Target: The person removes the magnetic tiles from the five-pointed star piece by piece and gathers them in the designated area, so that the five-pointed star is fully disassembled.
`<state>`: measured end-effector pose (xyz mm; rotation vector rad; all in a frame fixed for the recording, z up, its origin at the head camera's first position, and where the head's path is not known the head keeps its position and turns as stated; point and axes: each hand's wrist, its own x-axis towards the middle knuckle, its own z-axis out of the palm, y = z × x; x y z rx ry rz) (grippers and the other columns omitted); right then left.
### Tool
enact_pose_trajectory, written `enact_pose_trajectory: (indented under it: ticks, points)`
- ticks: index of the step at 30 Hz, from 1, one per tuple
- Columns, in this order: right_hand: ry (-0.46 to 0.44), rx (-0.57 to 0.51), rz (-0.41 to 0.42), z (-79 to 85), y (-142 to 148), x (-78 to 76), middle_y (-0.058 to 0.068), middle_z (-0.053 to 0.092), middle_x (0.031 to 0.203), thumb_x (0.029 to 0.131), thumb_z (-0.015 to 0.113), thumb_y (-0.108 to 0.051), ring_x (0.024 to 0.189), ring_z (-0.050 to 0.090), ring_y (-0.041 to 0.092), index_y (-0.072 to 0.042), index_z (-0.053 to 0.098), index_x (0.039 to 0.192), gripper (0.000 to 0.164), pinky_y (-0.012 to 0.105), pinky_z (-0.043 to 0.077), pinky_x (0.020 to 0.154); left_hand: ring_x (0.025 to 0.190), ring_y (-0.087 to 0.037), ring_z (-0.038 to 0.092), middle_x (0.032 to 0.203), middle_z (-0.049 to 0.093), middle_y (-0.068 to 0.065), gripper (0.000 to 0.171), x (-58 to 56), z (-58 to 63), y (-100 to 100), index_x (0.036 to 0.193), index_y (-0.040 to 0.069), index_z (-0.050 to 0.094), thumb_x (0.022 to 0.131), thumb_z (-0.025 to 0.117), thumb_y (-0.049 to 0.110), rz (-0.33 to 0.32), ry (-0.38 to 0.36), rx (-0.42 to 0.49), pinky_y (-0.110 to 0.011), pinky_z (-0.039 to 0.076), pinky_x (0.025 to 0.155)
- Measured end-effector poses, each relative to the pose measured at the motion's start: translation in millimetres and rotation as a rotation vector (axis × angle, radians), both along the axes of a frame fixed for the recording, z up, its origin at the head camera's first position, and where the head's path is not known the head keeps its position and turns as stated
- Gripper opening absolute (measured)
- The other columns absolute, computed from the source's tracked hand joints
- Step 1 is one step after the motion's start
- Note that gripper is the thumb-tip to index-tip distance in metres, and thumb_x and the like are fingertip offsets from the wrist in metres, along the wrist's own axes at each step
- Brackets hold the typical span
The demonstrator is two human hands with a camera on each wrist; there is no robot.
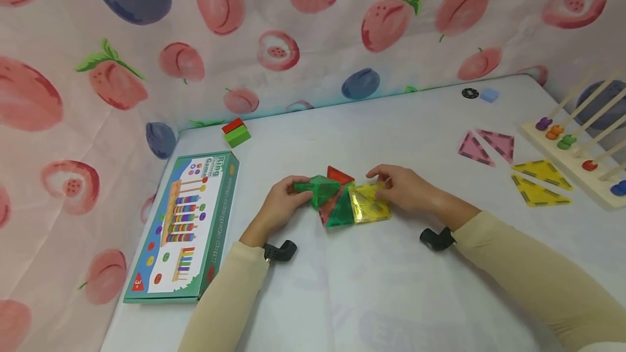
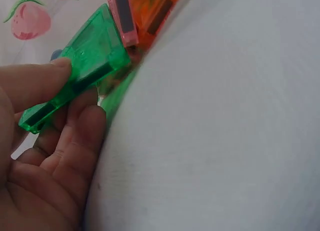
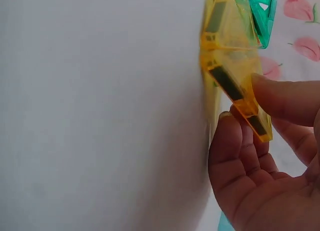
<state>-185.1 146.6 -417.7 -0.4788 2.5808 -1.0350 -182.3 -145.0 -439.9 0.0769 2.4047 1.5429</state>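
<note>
Between the thumb and fingers of my left hand [image 1: 280, 204], a translucent green magnetic tile [image 2: 92, 53] is pinched by one corner. It tilts up over the left side of a cluster of coloured tiles. My right hand [image 1: 409, 187] pinches the outer corner of a yellow magnetic tile [image 3: 240, 86], also tilted off the tablecloth. Another yellow tile [image 3: 230, 23] adjoins it on the cluster's right side. Between the hands are a flat green triangle [image 1: 342, 213], a pink tile [image 1: 326, 209] and a red-orange tile [image 1: 340, 175]. The left hand's tile partly hides them.
A ring game box [image 1: 183, 227] lies at left, with red and green blocks [image 1: 237, 132] behind it. At right are loose pink triangles [image 1: 498, 144], yellow triangles [image 1: 542, 174] and a wooden peg board [image 1: 577, 164] with rings. A black disc [image 1: 470, 93] and blue square [image 1: 489, 95] lie at the back.
</note>
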Motion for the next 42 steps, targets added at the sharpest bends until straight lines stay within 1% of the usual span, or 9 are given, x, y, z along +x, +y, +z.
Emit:
enact_pose_trajectory:
  ticks: [6, 11, 14, 21, 26, 31, 38, 40, 42]
  points:
    - [0.021, 0.06, 0.023, 1.2, 7, 3.9, 0.004, 0.051, 0.098, 0.082, 0.063, -0.013, 0.086, 0.047, 0.021, -0.014, 0.054, 0.116, 0.035, 0.032, 0.043, 0.074, 0.087, -0.015, 0.057, 0.099, 0.061, -0.003, 0.033, 0.7, -1.2, 0, 0.113, 0.019, 0.057, 0.081, 0.067, 0.023, 0.007, -0.012, 0.043, -0.027, 0.048, 0.072]
    - [0.026, 0.111, 0.013, 4.0, 30, 11.4, 0.005, 0.051, 0.098, 0.081, 0.064, -0.011, 0.084, 0.046, 0.021, -0.013, 0.055, 0.115, 0.036, 0.031, 0.044, 0.069, 0.086, -0.014, 0.058, 0.098, 0.061, -0.003, 0.032, 2.5, -0.9, 1, 0.112, 0.018, 0.057, 0.082, 0.066, 0.022, 0.01, -0.014, 0.044, -0.027, 0.048, 0.072]
    - [0.027, 0.132, -0.037, 5.1, 57, 15.2, 0.006, 0.051, 0.1, 0.081, 0.065, -0.014, 0.085, 0.046, 0.021, -0.013, 0.054, 0.115, 0.035, 0.032, 0.044, 0.07, 0.086, -0.014, 0.058, 0.098, 0.061, -0.003, 0.033, 2.9, -1.8, 1, 0.113, 0.018, 0.057, 0.082, 0.066, 0.022, 0.012, -0.006, 0.044, -0.027, 0.048, 0.072]
    - [-0.018, 0.203, -0.188, 6.9, 129, 17.5, 0.011, 0.052, 0.108, 0.083, 0.064, -0.03, 0.096, 0.046, 0.027, -0.012, 0.052, 0.116, 0.04, 0.041, 0.045, 0.075, 0.083, -0.014, 0.057, 0.096, 0.061, -0.002, 0.031, 2.8, -4.0, 0, 0.112, 0.022, 0.057, 0.082, 0.066, 0.025, 0.014, -0.005, 0.023, -0.027, 0.047, 0.07]
    - [-0.034, 0.237, -0.274, 7.4, 162, 15.9, 0.015, 0.051, 0.112, 0.083, 0.063, -0.033, 0.098, 0.045, 0.033, -0.01, 0.049, 0.119, 0.045, 0.044, 0.045, 0.077, 0.082, -0.015, 0.057, 0.096, 0.061, -0.003, 0.032, 3.1, -3.8, 1, 0.112, 0.021, 0.057, 0.082, 0.066, 0.026, 0.012, -0.003, 0.02, -0.027, 0.047, 0.069]
    - [-0.035, 0.266, -0.306, 7.4, 176, 13.2, 0.021, 0.046, 0.113, 0.084, 0.061, -0.035, 0.1, 0.042, 0.037, -0.007, 0.043, 0.125, 0.053, 0.049, 0.042, 0.078, 0.082, -0.015, 0.058, 0.096, 0.061, -0.003, 0.033, 3.0, -3.6, 1, 0.113, 0.02, 0.056, 0.082, 0.066, 0.025, 0.008, 0.005, 0.026, -0.026, 0.047, 0.069]
    - [0.046, 0.293, -0.381, 14.3, 183, 12.4, 0.027, 0.039, 0.119, 0.087, 0.053, -0.043, 0.102, 0.037, 0.043, -0.004, 0.042, 0.126, 0.056, 0.056, 0.039, 0.078, 0.081, -0.014, 0.058, 0.095, 0.061, -0.003, 0.033, 3.3, -4.5, 1, 0.114, 0.02, 0.056, 0.082, 0.066, 0.024, 0.008, 0.005, 0.027, -0.026, 0.047, 0.068]
    - [0.057, 0.272, -0.377, 20.1, 178, 15.5, 0.026, 0.041, 0.119, 0.086, 0.053, -0.046, 0.102, 0.039, 0.043, -0.006, 0.042, 0.126, 0.057, 0.054, 0.041, 0.077, 0.079, -0.014, 0.057, 0.094, 0.061, -0.004, 0.033, 3.5, -4.6, 1, 0.114, 0.02, 0.056, 0.082, 0.065, 0.024, 0.007, 0.007, 0.025, -0.026, 0.047, 0.067]
    - [0.06, 0.232, -0.342, 25.4, 166, 19.6, 0.022, 0.046, 0.117, 0.085, 0.055, -0.045, 0.102, 0.043, 0.039, -0.007, 0.044, 0.125, 0.056, 0.05, 0.044, 0.077, 0.079, -0.014, 0.058, 0.093, 0.061, -0.003, 0.032, 3.1, -5.2, 1, 0.113, 0.02, 0.056, 0.082, 0.065, 0.023, 0.01, 0.008, 0.02, -0.026, 0.047, 0.067]
